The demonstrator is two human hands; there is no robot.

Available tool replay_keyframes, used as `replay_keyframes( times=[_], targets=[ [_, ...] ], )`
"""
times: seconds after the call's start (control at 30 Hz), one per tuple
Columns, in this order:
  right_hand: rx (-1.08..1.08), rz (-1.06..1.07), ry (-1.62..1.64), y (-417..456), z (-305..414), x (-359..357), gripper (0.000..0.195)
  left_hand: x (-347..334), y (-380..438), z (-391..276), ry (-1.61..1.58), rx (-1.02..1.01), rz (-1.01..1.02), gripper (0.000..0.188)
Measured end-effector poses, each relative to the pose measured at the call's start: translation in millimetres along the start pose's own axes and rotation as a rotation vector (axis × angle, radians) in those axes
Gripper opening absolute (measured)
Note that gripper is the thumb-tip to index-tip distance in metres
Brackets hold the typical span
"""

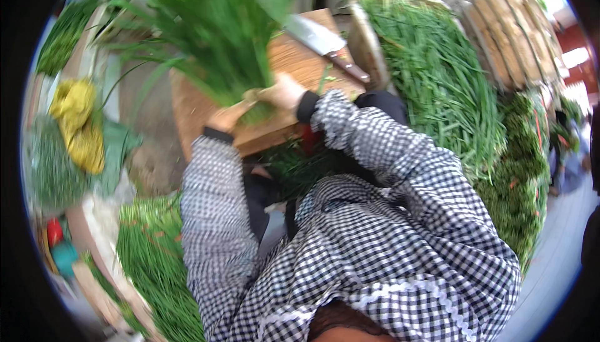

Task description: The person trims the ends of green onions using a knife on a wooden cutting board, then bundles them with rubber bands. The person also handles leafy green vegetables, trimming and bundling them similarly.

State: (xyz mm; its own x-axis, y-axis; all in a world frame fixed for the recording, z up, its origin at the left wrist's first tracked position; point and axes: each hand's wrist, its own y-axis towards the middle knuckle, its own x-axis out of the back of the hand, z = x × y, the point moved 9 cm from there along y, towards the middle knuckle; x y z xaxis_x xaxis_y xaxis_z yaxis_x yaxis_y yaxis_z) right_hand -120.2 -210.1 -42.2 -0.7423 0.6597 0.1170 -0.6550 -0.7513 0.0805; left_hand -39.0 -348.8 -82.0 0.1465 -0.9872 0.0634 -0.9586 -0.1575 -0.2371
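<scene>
Both of my hands hold a large bunch of leafy greens point(220, 37), blurred by motion, above a wooden cutting board point(293, 56). My left hand point(232, 113) closes around the lower end of the bunch from the left. My right hand point(282, 92) grips the same end from the right, its fingers close to those of my left hand. A cleaver with a wide blade point(311, 33) and a brown handle point(348, 66) lies on the board, right of the bunch. Small green scraps lie near its handle. The leaves hide part of the board.
Right of the board stands a pale crate point(370, 37) full of long cut greens point(431, 70). More bundled greens point(150, 267) lie at lower left. Yellow point(77, 117) and green plastic bags are at the left. Beyond the right-hand greens, a person point(569, 164) shows in the distance.
</scene>
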Motion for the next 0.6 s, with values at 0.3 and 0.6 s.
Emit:
replay_keyframes(
  times=[0.3,0.6],
  targets=[
    [-0.42,0.167,0.177,-6.3,-68.3,-85.1,0.058,24.0,-57.0,58.5,-0.48,0.312,-0.059,0.046],
    [-0.542,0.127,-0.2,-26.5,-62.5,-80.9,0.066,62.9,-51.4,73.6,0.158,0.17,0.001,0.068]
  ],
)
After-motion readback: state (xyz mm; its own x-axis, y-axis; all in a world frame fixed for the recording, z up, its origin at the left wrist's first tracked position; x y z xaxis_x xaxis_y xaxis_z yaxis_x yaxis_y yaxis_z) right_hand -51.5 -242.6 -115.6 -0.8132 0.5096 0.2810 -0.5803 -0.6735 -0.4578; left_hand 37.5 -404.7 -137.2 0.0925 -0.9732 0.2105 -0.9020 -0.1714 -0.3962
